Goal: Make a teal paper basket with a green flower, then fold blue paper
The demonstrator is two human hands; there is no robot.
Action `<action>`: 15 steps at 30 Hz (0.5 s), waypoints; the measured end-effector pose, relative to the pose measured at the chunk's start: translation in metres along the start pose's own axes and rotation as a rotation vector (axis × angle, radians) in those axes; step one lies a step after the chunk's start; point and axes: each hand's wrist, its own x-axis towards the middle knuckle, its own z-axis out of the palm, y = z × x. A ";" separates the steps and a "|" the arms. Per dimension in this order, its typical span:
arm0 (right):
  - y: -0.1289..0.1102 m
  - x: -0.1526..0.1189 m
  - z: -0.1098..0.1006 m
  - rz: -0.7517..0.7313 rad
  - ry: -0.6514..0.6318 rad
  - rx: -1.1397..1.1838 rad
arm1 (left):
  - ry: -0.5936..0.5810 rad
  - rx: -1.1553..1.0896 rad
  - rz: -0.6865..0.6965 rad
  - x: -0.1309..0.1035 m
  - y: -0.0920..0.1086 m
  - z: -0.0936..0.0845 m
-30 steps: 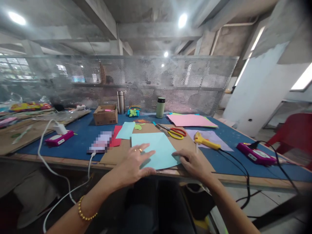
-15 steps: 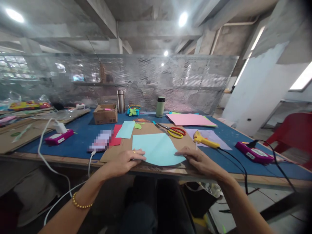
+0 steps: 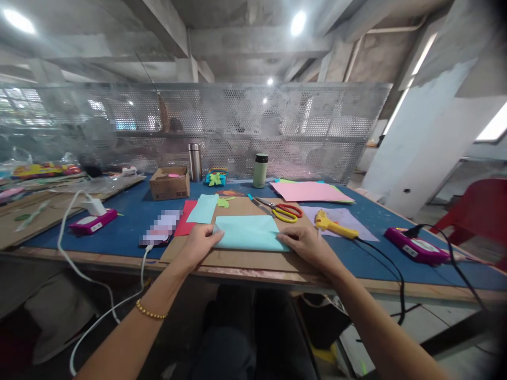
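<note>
A light blue sheet (image 3: 249, 232) lies on brown cardboard (image 3: 245, 259) at the table's front, its near edge folded over so it looks like a low, wide strip. My left hand (image 3: 201, 244) pinches its left end between thumb and fingers. At the right end, my right hand (image 3: 304, 244) grips the sheet the same way. Just behind it are scissors (image 3: 285, 212) with red and yellow handles. A smaller light blue piece (image 3: 203, 209) overlaps a red sheet (image 3: 186, 219) on the left.
A yellow glue gun (image 3: 336, 226) rests on purple paper to the right, its cord trailing over the front edge. Pink sheets (image 3: 311, 191), a green bottle (image 3: 260, 171), a steel flask (image 3: 195, 162) and a cardboard box (image 3: 170, 183) stand or lie behind. A phone (image 3: 161, 228) is left.
The blue sheet's near edge has gone from a flat curve to a straight fold farther from the table edge. Both hands have moved forward, gripping its ends.
</note>
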 end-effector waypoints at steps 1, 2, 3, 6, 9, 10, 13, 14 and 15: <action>-0.002 0.000 0.002 0.022 0.026 -0.044 | 0.040 0.050 0.001 0.004 -0.002 0.003; -0.004 0.001 0.005 0.043 0.056 -0.094 | 0.074 0.118 -0.002 0.008 -0.003 0.006; -0.006 0.002 0.007 0.067 0.086 -0.149 | 0.106 0.195 -0.011 0.011 -0.003 0.009; -0.011 0.006 0.015 0.148 0.140 -0.295 | 0.149 0.391 -0.049 0.014 0.003 0.017; -0.010 0.012 0.021 0.188 0.127 -0.358 | 0.163 0.487 -0.112 0.010 0.010 0.023; -0.009 0.014 0.021 0.187 0.118 -0.370 | 0.155 0.513 -0.113 0.007 0.011 0.024; -0.007 0.015 0.023 0.177 0.111 -0.406 | 0.125 0.606 -0.065 0.001 0.013 0.028; -0.006 0.015 0.024 0.176 0.114 -0.416 | 0.120 0.624 -0.053 -0.001 0.014 0.028; -0.006 0.014 0.024 0.180 0.119 -0.423 | 0.119 0.630 -0.049 -0.003 0.014 0.029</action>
